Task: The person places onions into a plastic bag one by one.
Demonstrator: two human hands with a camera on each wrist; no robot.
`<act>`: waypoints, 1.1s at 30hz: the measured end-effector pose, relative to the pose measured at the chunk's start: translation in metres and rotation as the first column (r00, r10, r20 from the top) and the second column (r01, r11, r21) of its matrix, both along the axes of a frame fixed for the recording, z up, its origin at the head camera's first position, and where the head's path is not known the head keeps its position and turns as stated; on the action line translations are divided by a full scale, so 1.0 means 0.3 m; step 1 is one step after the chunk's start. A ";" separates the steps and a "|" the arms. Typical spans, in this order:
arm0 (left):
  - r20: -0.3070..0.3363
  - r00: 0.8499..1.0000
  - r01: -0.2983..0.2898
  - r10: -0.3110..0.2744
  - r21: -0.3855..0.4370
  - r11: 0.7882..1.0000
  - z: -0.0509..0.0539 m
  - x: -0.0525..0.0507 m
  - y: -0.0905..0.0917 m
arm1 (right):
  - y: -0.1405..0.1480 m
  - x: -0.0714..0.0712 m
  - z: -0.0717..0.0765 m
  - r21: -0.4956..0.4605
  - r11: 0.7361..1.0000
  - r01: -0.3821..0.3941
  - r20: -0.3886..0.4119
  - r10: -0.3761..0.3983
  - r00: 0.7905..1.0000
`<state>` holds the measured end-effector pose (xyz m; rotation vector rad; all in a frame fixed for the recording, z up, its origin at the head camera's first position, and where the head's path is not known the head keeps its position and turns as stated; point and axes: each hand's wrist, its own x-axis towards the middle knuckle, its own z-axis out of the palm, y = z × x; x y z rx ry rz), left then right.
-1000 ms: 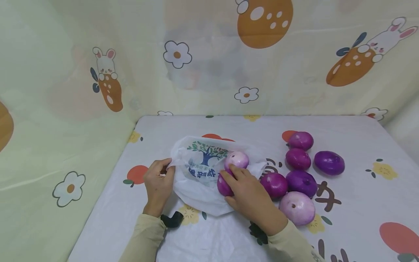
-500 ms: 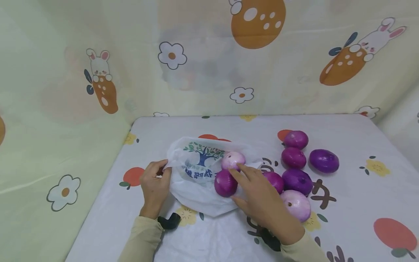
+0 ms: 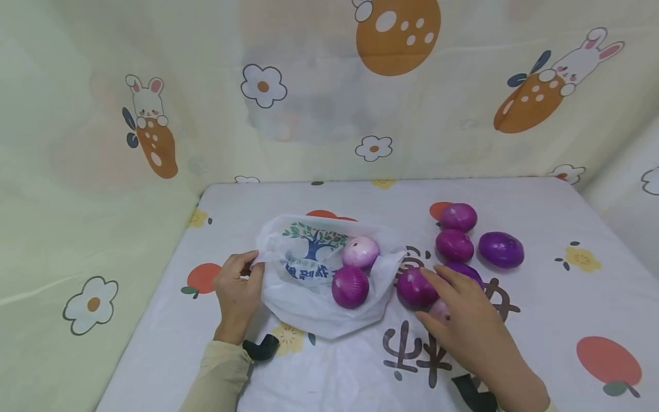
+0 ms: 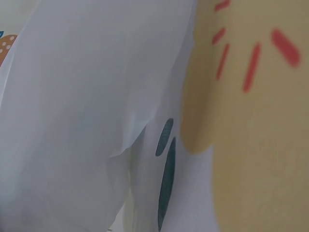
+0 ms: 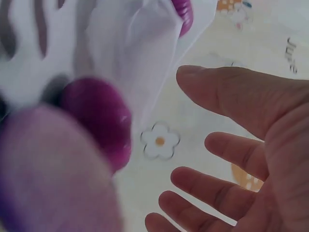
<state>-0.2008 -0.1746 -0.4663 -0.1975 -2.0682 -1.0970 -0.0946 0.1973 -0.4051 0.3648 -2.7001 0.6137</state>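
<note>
In the head view my left hand (image 3: 238,294) pinches the left edge of a white plastic bag (image 3: 304,306) printed with a tree. Inside the bag's opening lie a purple onion (image 3: 350,287) and, just behind it, a paler onion (image 3: 360,252). My right hand (image 3: 471,326) is spread over the table beside another purple onion (image 3: 416,287), partly covering a pale onion (image 3: 439,311). The right wrist view shows the thumb and fingers (image 5: 217,193) apart with nothing between them, near a pale onion (image 5: 55,169). White bag plastic (image 4: 87,106) fills much of the left wrist view.
Right of the bag, beyond my right hand, are several more onions: one at the back (image 3: 458,217), one in front of it (image 3: 455,245), a darker one (image 3: 501,250) to the right, and another (image 3: 465,272) partly hidden. A patterned sheet covers the table (image 3: 546,217).
My right hand has let go of the purple onion in the bag and moved right to the onions outside. The left hand keeps its pinch on the bag. The head view has shifted slightly.
</note>
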 end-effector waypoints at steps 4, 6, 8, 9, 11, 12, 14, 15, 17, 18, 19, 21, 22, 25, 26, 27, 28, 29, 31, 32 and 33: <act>-0.008 1.000 0.003 -0.003 -0.006 1.000 0.003 -0.002 -0.003 | 0.049 0.030 -0.017 -0.002 0.998 0.066 0.098 -0.065 0.993; -0.009 1.000 0.004 -0.004 -0.003 1.000 0.003 -0.002 -0.005 | 0.067 0.042 -0.026 0.010 0.996 0.084 0.125 -0.085 0.989; -0.009 1.000 0.001 -0.001 -0.001 1.000 0.003 -0.002 -0.006 | 0.080 0.050 -0.034 0.027 0.995 0.093 0.134 -0.096 0.986; -0.010 1.000 -0.001 0.001 -0.001 1.000 0.003 -0.002 -0.007 | 0.086 0.052 -0.039 0.027 0.995 0.095 0.134 -0.098 0.986; -0.005 1.000 -0.002 0.002 0.001 1.000 0.002 -0.002 -0.007 | 0.096 0.058 -0.049 0.021 0.995 0.097 0.134 -0.099 0.986; -0.003 1.000 -0.003 0.003 0.003 1.000 0.003 -0.001 -0.006 | 0.100 0.060 -0.054 0.020 0.995 0.099 0.138 -0.100 0.985; 0.002 1.000 -0.003 0.003 0.002 1.000 0.003 0.000 -0.006 | 0.108 0.064 -0.065 0.016 0.995 0.102 0.158 -0.103 0.982; 0.004 1.000 0.000 0.000 0.003 1.000 0.004 0.000 -0.006 | 0.111 0.066 -0.070 0.015 0.994 0.104 0.171 -0.105 0.980; 0.005 1.000 0.003 -0.003 0.005 1.000 0.004 0.000 -0.006 | 0.114 0.070 -0.079 0.021 0.994 0.110 0.197 -0.112 0.974; 0.004 1.000 0.004 -0.004 0.006 1.000 0.004 -0.001 -0.006 | 0.116 0.071 -0.084 0.022 0.994 0.111 0.205 -0.113 0.972; 0.003 1.000 0.005 -0.005 0.006 1.000 0.002 -0.001 -0.006 | 0.117 0.073 -0.088 0.026 0.993 0.112 0.219 -0.115 0.969; -0.001 1.000 0.006 -0.006 0.007 1.000 0.001 -0.002 -0.005 | 0.115 0.075 -0.093 0.025 0.993 0.114 0.237 -0.117 0.964; -0.003 1.000 0.005 -0.005 0.008 1.000 0.000 -0.002 -0.005 | 0.115 0.075 -0.096 0.023 0.993 0.115 0.241 -0.117 0.964; -0.002 1.000 0.007 -0.007 0.010 1.000 0.001 -0.001 -0.004 | 0.115 0.074 -0.102 0.019 0.992 0.125 0.276 -0.125 0.953; -0.002 1.000 0.007 -0.007 0.011 1.000 0.001 -0.001 -0.004 | 0.114 0.074 -0.103 0.016 0.992 0.129 0.285 -0.128 0.950; -0.002 1.000 0.007 -0.007 0.012 1.000 0.001 0.000 -0.003 | 0.114 0.074 -0.105 0.017 0.991 0.133 0.298 -0.132 0.945; -0.001 1.000 0.007 -0.007 0.012 1.000 0.001 0.000 -0.002 | 0.113 0.073 -0.106 0.023 0.990 0.141 0.317 -0.141 0.938; -0.001 1.000 0.007 -0.007 0.013 1.000 0.001 0.000 -0.002 | 0.112 0.073 -0.108 0.027 0.989 0.147 0.330 -0.148 0.932; -0.005 1.000 0.007 -0.007 0.014 1.000 0.000 0.000 0.000 | 0.108 0.075 -0.110 0.030 0.987 0.156 0.346 -0.157 0.925; -0.007 1.000 0.007 -0.007 0.012 1.000 0.000 0.000 0.001 | 0.106 0.076 -0.112 0.032 0.987 0.159 0.350 -0.160 0.923; -0.009 1.000 0.007 -0.007 0.011 1.000 -0.001 -0.001 0.002 | 0.103 0.077 -0.113 0.035 0.986 0.163 0.357 -0.165 0.920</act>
